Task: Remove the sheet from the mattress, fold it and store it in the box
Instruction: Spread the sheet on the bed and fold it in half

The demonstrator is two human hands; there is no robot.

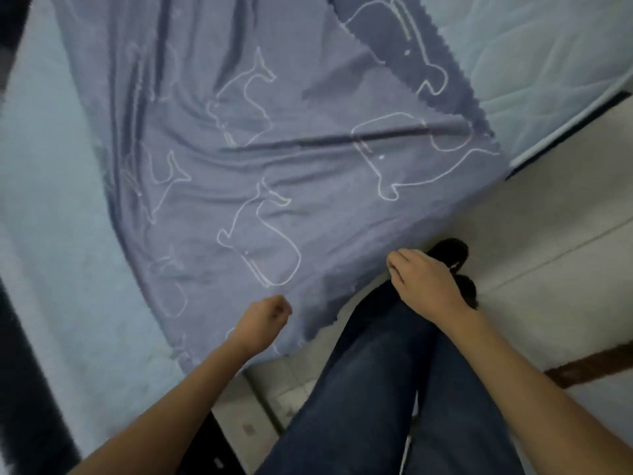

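Note:
A blue-grey sheet (260, 159) with white whale outlines lies rumpled across the pale blue mattress (51, 200). Its near edge hangs over the mattress side toward my legs. My left hand (263, 323) is curled into a fist at that near edge, gripping the fabric. My right hand (424, 282) hovers further right, fingers bent, fingertips pinching the same edge where it drops to the floor. A far corner of the sheet is folded back, showing a darker side (394, 46). The box is out of view.
Bare quilted mattress (548, 63) shows at the upper right. Pale tiled floor (548, 234) lies on the right. My legs in dark jeans (376, 389) and a dark shoe (452, 252) stand against the bed edge. A brown strip (589, 368) crosses the floor at right.

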